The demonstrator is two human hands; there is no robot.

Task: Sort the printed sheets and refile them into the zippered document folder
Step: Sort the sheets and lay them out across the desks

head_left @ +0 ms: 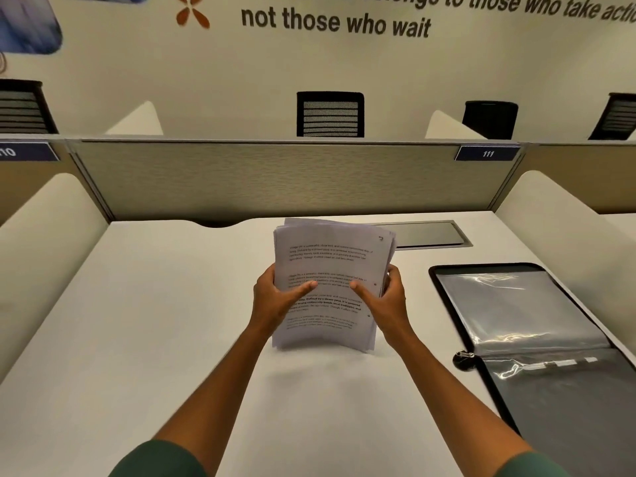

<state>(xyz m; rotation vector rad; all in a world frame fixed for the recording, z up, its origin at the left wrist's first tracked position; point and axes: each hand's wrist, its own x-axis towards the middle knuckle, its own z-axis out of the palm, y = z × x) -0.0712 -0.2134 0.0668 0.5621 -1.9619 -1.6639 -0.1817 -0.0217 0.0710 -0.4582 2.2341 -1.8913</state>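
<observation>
Mid-desk, toward the far edge, you're holding the stack of printed sheets (330,284) upright, bottom edge touching or just above the desk (155,304); can't tell which. Your left hand (275,297) is gripping the stack's left edge, thumb lying across the printed face. Your right hand (385,301) is gripping the right edge, thumb on the face too, fingers wrapped behind. Sheets are fanning unevenly at the top, corners not lining up, so you're likely squaring them. The zippered document folder (550,356) is lying open at the desk's right edge, clear sleeves showing, well apart from the stack. A small binder clip (463,358) is sitting just beside the folder's left rim. A cable hatch (430,234) is sitting behind the stack at the far edge.

Risks: the loose top sheets are splaying, so a slack grip could let them slide out and scramble the order. The stack is bowing at the bottom; tapping hard could crease corners. Glossy sleeves could snag misaligned edges.
</observation>
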